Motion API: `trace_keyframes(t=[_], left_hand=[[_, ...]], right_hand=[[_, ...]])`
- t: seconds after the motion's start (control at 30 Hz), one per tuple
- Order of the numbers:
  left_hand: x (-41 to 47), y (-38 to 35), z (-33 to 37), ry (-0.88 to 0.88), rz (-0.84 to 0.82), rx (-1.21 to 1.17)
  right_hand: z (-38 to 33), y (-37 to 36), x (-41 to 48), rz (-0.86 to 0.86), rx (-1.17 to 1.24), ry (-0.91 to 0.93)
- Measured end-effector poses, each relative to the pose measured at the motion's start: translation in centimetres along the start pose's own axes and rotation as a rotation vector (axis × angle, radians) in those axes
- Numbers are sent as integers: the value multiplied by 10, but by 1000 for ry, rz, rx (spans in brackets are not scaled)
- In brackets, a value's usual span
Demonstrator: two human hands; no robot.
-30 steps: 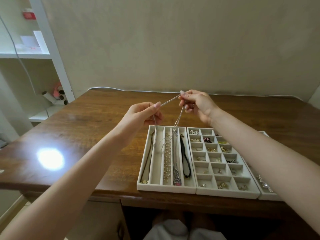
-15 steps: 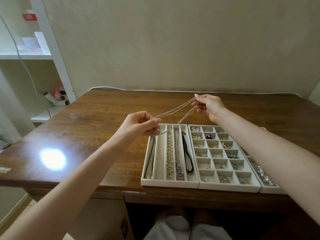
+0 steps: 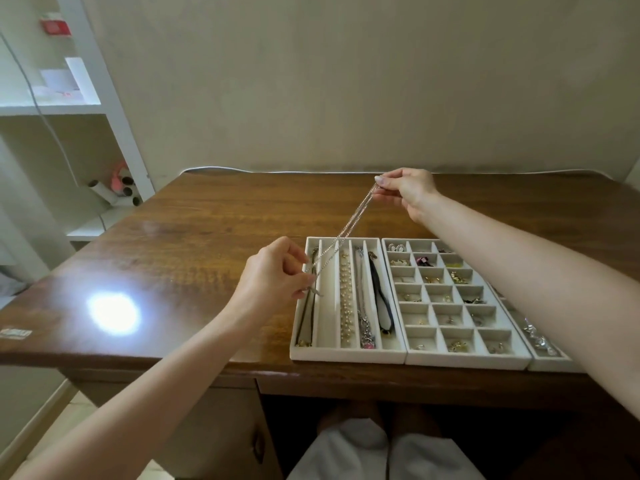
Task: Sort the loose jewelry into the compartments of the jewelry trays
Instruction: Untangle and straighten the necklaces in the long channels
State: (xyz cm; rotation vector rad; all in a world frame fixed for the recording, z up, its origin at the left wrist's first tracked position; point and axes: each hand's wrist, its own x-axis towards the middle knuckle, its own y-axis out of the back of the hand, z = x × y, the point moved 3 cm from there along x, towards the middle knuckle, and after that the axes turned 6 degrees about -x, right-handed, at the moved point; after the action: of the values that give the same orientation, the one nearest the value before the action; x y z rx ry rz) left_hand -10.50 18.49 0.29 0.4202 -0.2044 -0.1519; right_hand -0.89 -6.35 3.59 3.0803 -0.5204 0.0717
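A doubled silver chain necklace is stretched taut between my two hands above the long-slot tray. My left hand pinches its lower end over the tray's left slots. My right hand pinches the upper end beyond the tray's far edge. The tray's slots hold a dark cord, a pearl strand, a silver chain and a black choker. The second slot from the left lies bare under the chain.
A grid tray with several small compartments of earrings and rings sits to the right, and a third tray is partly hidden by my right forearm. A white shelf unit stands left of the wooden desk.
My left hand dropped toward the tray's left slots while my right hand moved away and to the right, pulling the chain out long and taut.
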Motion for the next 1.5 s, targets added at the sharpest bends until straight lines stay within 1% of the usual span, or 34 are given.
trace_keyframes(t=[0.1, 0.17, 0.27, 0.33, 0.47, 0.57, 0.67, 0.77, 0.97, 1.1, 1.17, 1.3, 1.5], left_hand=[[-10, -5, 11, -102, -75, 181], [-14, -9, 18, -145, -171, 294], [-18, -15, 23, -171, -359, 438], [-18, -18, 25, -171, -447, 511], [-15, -19, 30, -196, -581, 650], [-15, -24, 31, -235, -649, 721], [-16, -30, 33, -281, -676, 803], [-16, -33, 33, -284, -682, 830], [-14, -24, 34, -275, -707, 822], [-10, -17, 35, -320, -651, 811], [-9, -17, 33, -324, -660, 829], [-9, -21, 26, -318, -729, 875], [-9, -23, 26, -332, -752, 903]], right_hand=[[0, -7, 1, -29, -53, 6], [2, -12, 0, -64, -90, 7], [5, -22, -3, -123, -114, 18], [6, -27, -7, -157, -136, 30], [7, -34, -11, -212, -173, 44], [7, -37, -13, -242, -189, 54], [6, -41, -16, -273, -189, 59], [5, -44, -18, -284, -180, 64], [5, -50, -22, -324, -183, 59], [8, -55, -25, -353, -206, 57], [8, -57, -26, -360, -211, 59], [7, -58, -26, -354, -203, 60], [6, -58, -20, -303, -198, 78]])
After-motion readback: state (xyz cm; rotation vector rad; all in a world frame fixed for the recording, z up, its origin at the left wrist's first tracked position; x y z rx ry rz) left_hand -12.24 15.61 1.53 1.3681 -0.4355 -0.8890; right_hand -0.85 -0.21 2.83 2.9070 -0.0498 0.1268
